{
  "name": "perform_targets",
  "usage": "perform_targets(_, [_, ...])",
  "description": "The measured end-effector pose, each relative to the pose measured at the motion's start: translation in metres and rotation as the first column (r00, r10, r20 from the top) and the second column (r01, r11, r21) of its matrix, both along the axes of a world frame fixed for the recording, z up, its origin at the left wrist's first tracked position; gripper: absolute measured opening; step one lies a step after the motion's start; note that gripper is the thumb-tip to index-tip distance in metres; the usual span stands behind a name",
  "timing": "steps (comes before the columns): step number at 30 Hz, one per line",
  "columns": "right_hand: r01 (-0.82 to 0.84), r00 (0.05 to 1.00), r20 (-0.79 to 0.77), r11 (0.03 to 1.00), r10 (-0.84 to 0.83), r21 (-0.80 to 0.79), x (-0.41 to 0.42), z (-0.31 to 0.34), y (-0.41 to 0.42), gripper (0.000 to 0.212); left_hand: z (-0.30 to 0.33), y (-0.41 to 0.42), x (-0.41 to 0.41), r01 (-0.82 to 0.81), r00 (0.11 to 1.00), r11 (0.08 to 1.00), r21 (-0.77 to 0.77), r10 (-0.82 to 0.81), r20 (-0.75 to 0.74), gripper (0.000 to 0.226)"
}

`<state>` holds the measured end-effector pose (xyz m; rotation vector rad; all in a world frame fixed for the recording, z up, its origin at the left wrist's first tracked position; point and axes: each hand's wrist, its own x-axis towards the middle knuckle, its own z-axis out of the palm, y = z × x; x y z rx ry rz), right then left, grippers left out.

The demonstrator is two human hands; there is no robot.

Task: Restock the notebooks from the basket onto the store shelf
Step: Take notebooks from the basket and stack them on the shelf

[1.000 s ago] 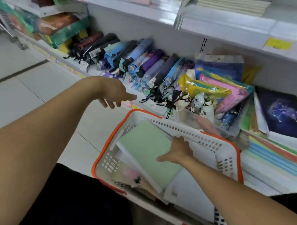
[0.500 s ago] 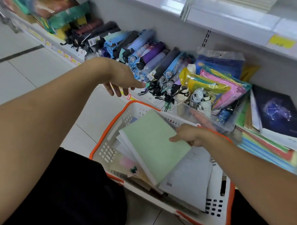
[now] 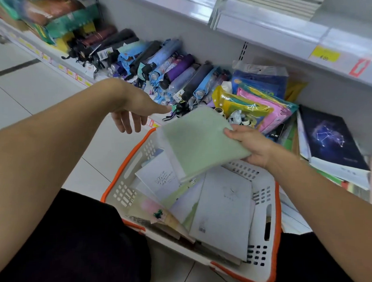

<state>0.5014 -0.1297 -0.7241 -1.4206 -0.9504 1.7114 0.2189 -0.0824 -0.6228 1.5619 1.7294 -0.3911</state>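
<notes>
Several shelf [image 3: 269,32] levels rise ahead, the lowest carrying a notebook stack [image 3: 332,150] at the right, likely where restocked copies belong. Below it, the orange-rimmed basket [image 3: 273,207] sits on the floor close between the person's knees, keeping the remaining notebooks [image 3: 222,207] within easy reach. Above the basket's far end, the green notebook [image 3: 202,141] is lifted clear and tilted, the right hand [image 3: 252,145] pinching its edge. The left hand [image 3: 133,111] hovers beside it with relaxed fingers, holding nothing, probably ready to steady it.
</notes>
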Motion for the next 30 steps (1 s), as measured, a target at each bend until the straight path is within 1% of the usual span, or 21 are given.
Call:
perform_targets(2, [0.066, 0.98, -0.191, 0.998, -0.062, 0.012, -0.003, 0.012, -0.001, 0.018, 0.003, -0.002, 0.002, -0.053, 0.994, 0.998, -0.036, 0.056, 0.092, 0.101])
perform_targets(3, [0.083, 0.965, -0.252, 0.996, -0.077, 0.013, -0.006, 0.016, -0.002, 0.018, 0.004, -0.003, 0.005, -0.071, 0.977, 0.996, -0.058, 0.081, 0.195, 0.098])
perform_targets(4, [0.081, 0.956, -0.284, 0.997, -0.074, 0.014, -0.01, 0.017, -0.003, 0.02, 0.005, -0.006, 0.009, -0.094, 0.936, 0.993, -0.073, 0.113, 0.334, 0.087])
perform_targets(6, [0.006, 0.959, -0.283, 1.0, -0.001, 0.018, -0.018, 0.011, -0.006, 0.028, 0.009, -0.009, 0.019, -0.206, 0.784, 0.975, -0.085, 0.216, 0.583, 0.052])
perform_targets(7, [-0.063, 0.972, -0.228, 0.998, 0.059, -0.012, -0.021, 0.003, -0.007, 0.034, 0.011, -0.01, 0.023, -0.264, 0.732, 0.963, -0.063, 0.242, 0.637, 0.039])
perform_targets(8, [-0.14, 0.986, -0.097, 0.988, 0.133, -0.063, -0.026, -0.007, -0.012, 0.042, 0.013, -0.01, 0.027, -0.293, 0.733, 0.956, -0.007, 0.229, 0.64, 0.031])
perform_targets(9, [-0.213, 0.967, 0.114, 0.969, 0.227, -0.123, -0.032, -0.022, -0.018, 0.05, 0.014, -0.011, 0.03, -0.299, 0.773, 0.952, 0.07, 0.198, 0.603, 0.026])
perform_targets(10, [-0.283, 0.87, 0.366, 0.943, 0.329, -0.176, -0.038, -0.038, -0.027, 0.053, 0.014, -0.011, 0.031, -0.287, 0.822, 0.947, 0.144, 0.166, 0.545, 0.022])
perform_targets(11, [-0.365, 0.693, 0.584, 0.904, 0.423, -0.222, -0.043, -0.056, -0.036, 0.051, 0.015, -0.012, 0.032, -0.272, 0.862, 0.94, 0.206, 0.143, 0.486, 0.021])
perform_targets(12, [-0.457, 0.482, 0.729, 0.849, 0.486, -0.264, -0.047, -0.072, -0.046, 0.051, 0.015, -0.012, 0.031, -0.267, 0.886, 0.931, 0.249, 0.136, 0.442, 0.021])
perform_targets(13, [-0.54, 0.291, 0.802, 0.781, 0.522, -0.312, -0.051, -0.085, -0.056, 0.057, 0.016, -0.012, 0.029, -0.271, 0.901, 0.921, 0.281, 0.139, 0.412, 0.022])
perform_targets(14, [-0.591, 0.159, 0.831, 0.726, 0.532, -0.352, -0.054, -0.096, -0.065, 0.065, 0.017, -0.011, 0.025, -0.276, 0.91, 0.912, 0.302, 0.147, 0.388, 0.024])
perform_targets(15, [-0.609, 0.088, 0.85, 0.704, 0.519, -0.366, -0.055, -0.104, -0.072, 0.072, 0.018, -0.01, 0.021, -0.284, 0.915, 0.906, 0.315, 0.157, 0.371, 0.025])
perform_targets(16, [-0.606, 0.058, 0.867, 0.708, 0.494, -0.363, -0.055, -0.113, -0.076, 0.077, 0.018, -0.009, 0.017, -0.291, 0.918, 0.9, 0.325, 0.167, 0.36, 0.026])
perform_targets(19, [-0.558, 0.048, 0.891, 0.752, 0.452, -0.351, -0.057, -0.124, -0.08, 0.086, 0.018, -0.007, 0.009, -0.323, 0.915, 0.887, 0.33, 0.204, 0.347, 0.038])
perform_targets(21, [-0.491, 0.102, 0.898, 0.807, 0.428, -0.328, -0.057, -0.125, -0.079, 0.083, 0.017, -0.006, 0.007, -0.337, 0.909, 0.888, 0.313, 0.221, 0.353, 0.044])
perform_targets(23, [-0.436, 0.134, 0.901, 0.841, 0.413, -0.321, -0.051, -0.117, -0.075, 0.066, 0.015, -0.005, 0.006, -0.339, 0.909, 0.891, 0.302, 0.227, 0.35, 0.046])
perform_targets(25, [-0.403, 0.172, 0.889, 0.854, 0.424, -0.329, -0.042, -0.097, -0.066, 0.032, 0.013, -0.004, 0.005, -0.331, 0.912, 0.896, 0.295, 0.225, 0.342, 0.046])
perform_targets(27, [-0.376, 0.322, 0.841, 0.874, 0.434, -0.306, -0.031, -0.063, -0.053, 0.013, 0.011, -0.002, 0.005, -0.322, 0.916, 0.901, 0.291, 0.218, 0.337, 0.045])
perform_targets(28, [-0.368, 0.409, 0.808, 0.887, 0.423, -0.278, -0.026, -0.043, -0.046, 0.016, 0.009, -0.001, 0.004, -0.318, 0.917, 0.903, 0.289, 0.216, 0.335, 0.044])
perform_targets(30, [-0.388, 0.516, 0.768, 0.903, 0.381, -0.187, -0.012, 0.003, -0.029, 0.032, 0.007, 0.001, 0.004, -0.31, 0.924, 0.906, 0.289, 0.214, 0.317, 0.041])
